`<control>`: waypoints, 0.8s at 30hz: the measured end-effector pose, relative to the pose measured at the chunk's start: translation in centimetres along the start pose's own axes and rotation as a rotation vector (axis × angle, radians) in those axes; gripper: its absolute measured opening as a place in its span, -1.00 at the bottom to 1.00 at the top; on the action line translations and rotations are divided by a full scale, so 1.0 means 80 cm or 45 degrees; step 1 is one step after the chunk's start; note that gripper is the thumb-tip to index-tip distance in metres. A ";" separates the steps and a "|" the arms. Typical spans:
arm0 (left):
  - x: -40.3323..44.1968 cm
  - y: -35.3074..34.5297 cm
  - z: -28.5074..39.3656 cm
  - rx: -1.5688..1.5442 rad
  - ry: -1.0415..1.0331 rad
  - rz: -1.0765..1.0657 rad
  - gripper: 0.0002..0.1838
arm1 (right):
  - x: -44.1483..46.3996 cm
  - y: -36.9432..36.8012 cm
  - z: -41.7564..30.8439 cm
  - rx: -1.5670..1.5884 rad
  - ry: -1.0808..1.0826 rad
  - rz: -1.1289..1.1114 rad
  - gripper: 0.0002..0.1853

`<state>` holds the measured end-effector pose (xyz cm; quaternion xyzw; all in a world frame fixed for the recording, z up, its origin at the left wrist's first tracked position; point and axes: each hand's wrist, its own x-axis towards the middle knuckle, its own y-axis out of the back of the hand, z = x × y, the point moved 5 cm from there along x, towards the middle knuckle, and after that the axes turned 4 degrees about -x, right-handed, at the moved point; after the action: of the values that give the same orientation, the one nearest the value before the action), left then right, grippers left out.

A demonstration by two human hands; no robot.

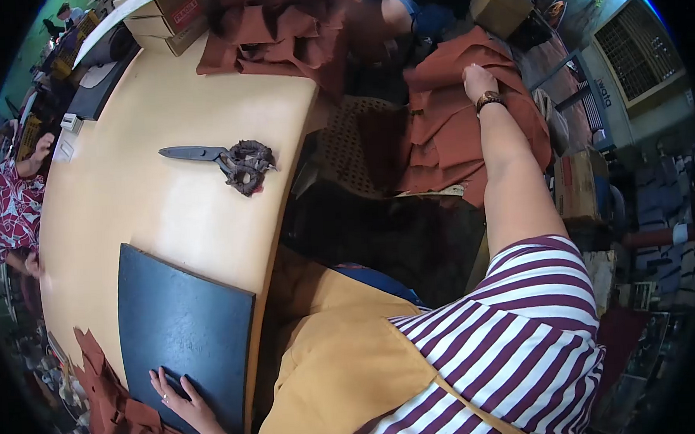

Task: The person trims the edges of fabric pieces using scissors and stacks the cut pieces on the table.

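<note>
My left hand lies flat with fingers spread on a dark blue-black board, which rests on the pale table. At the far right, my right arm is stretched out. My right hand is closed at the upper part of a pile of reddish-brown fabric pieces, with its fingertips partly hidden, and it seems to pinch the top piece. A pair of large scissors with cloth-wrapped handles sits on the table, apart from both hands.
More reddish-brown pieces are heaped at the table's far end, beside cardboard boxes. Others lie at the near left corner. A co-worker in a patterned red top is across the table. A perforated chair seat is near the pile.
</note>
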<state>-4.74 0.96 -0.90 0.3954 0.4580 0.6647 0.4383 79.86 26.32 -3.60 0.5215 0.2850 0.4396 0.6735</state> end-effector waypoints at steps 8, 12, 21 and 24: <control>0.007 0.010 0.021 -0.119 -0.162 0.127 -0.57 | -0.014 0.090 -0.147 2.903 -0.738 1.022 -0.64; 0.008 0.019 0.033 -0.111 -0.085 0.128 -0.52 | -0.138 0.231 -0.408 3.454 -0.067 0.057 -0.73; -0.044 0.014 -0.024 -0.695 0.163 0.280 -0.31 | -0.512 0.278 -0.567 1.713 1.999 -0.493 -0.89; -0.047 0.019 -0.018 -0.693 0.111 0.357 -0.26 | -0.530 0.265 -0.539 1.497 2.137 -0.316 -0.91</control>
<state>-5.25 -3.28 -0.34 0.2940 0.2226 0.8332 0.4122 18.18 9.59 0.77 0.2606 0.8850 0.3806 -0.0630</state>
